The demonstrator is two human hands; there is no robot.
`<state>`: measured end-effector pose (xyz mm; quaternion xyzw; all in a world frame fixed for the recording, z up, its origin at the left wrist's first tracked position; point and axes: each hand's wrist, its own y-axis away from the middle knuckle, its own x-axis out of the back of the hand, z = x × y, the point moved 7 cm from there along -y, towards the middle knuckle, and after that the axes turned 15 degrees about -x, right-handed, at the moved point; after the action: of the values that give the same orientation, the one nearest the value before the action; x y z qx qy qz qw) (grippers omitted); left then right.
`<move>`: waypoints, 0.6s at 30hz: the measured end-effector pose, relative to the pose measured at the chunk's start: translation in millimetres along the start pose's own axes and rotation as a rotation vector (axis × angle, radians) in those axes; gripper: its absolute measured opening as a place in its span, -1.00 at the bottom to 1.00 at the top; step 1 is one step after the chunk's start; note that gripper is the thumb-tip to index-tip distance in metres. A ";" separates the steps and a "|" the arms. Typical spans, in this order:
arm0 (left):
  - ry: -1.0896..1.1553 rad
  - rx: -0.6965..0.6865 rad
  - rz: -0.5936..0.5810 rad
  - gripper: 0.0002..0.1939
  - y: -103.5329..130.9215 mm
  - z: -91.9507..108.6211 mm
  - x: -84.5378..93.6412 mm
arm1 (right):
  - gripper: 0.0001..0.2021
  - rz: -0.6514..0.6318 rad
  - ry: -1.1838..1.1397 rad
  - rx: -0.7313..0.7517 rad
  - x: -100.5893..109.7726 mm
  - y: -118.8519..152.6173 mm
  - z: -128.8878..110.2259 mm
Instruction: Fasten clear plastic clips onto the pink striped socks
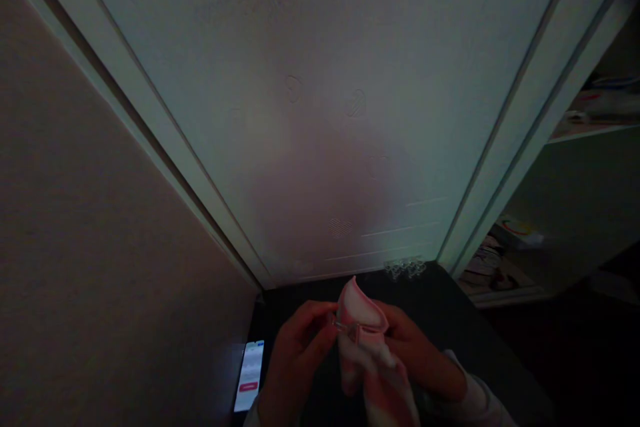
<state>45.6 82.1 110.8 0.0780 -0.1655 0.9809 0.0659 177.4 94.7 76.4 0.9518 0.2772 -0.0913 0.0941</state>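
In the lower middle of the head view, a pink-and-white item (pixel 361 307) with a pointed upper part and a pink rim is between my hands. It looks soft, but I cannot make out its exact kind. Behind it, my right hand (pixel 413 347) is closed around its right side, with some fingers hidden. My left hand (pixel 303 340) pinches a small clear plastic piece (pixel 340 325) against its left edge. The item's lower pink-and-white part (pixel 387 383) hangs down toward the bottom of the view.
A dark tabletop (pixel 300 292) lies below my hands. Several small clear plastic pieces (pixel 405 268) are piled at its back edge, against a pale panel (pixel 320 167). On the left a lit phone (pixel 249 375) lies near a brown wall (pixel 125 267). Shelves (pixel 595 133) with objects stand right.
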 end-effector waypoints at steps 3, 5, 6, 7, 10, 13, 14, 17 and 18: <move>0.011 -0.004 0.001 -0.81 -0.4 -2.6 -0.2 | -0.73 0.022 -0.026 -0.011 0.9 -1.8 1.4; 0.012 -0.026 -0.009 -0.80 -0.3 -2.6 -0.1 | -0.72 0.049 -0.053 -0.017 3.0 -3.9 2.0; 0.011 -0.040 -0.017 -0.79 0.1 -1.8 0.2 | -0.72 0.055 -0.069 -0.021 4.0 -5.2 2.3; 0.012 -0.057 -0.028 -0.78 0.6 -0.5 0.5 | -0.72 0.049 -0.088 -0.027 4.6 -6.8 2.9; -0.012 -0.103 -0.072 -0.74 3.1 4.3 1.4 | -0.73 0.004 -0.147 -0.080 6.3 -11.5 7.4; -0.061 -0.140 -0.119 -0.73 5.2 6.0 1.3 | -0.73 -0.009 -0.187 -0.195 10.4 -13.7 18.3; -0.075 -0.147 -0.129 -0.73 5.6 5.3 1.2 | -0.73 -0.010 -0.188 -0.234 11.8 -13.6 22.4; -0.102 -0.158 -0.161 -0.71 6.6 1.5 0.2 | -0.70 -0.028 -0.170 -0.286 13.0 -12.3 29.5; -0.111 -0.160 -0.164 -0.71 6.8 0.5 0.4 | -0.68 -0.037 -0.161 -0.285 12.4 -12.0 29.7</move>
<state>44.2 75.6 109.2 0.1398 -0.2398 0.9501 0.1426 177.6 104.2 43.3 0.9132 0.2964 -0.1290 0.2482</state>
